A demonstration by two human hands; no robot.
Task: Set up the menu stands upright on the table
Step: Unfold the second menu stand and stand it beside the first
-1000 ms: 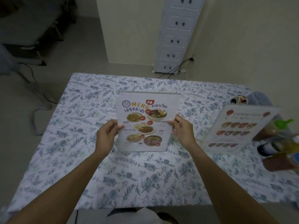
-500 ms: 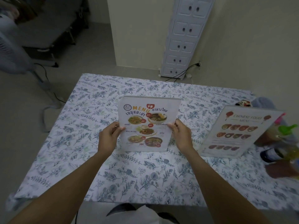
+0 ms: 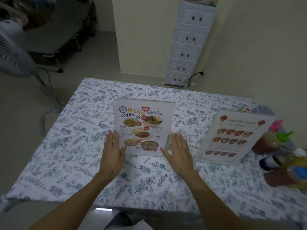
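Note:
A Thai food menu stand (image 3: 143,127) stands upright in the middle of the floral tablecloth (image 3: 69,146). My left hand (image 3: 113,153) is flat and open at its lower left edge, fingertips close to or brushing the sheet. On the stand's lower right side my right hand (image 3: 178,152) is open too, its thumb near the bottom corner. Neither hand grips the stand. A second stand, the Chinese food menu (image 3: 232,136), is upright to the right, angled toward me.
Sauce and oil bottles (image 3: 282,146) crowd the table's right edge behind the Chinese menu. A white drawer tower (image 3: 187,42) stands against the far wall with a cable at its foot. A fan (image 3: 11,50) is at the left on the floor.
Both hands have let go of the Thai menu stand and opened flat beside it. The stand now rests on the table by itself.

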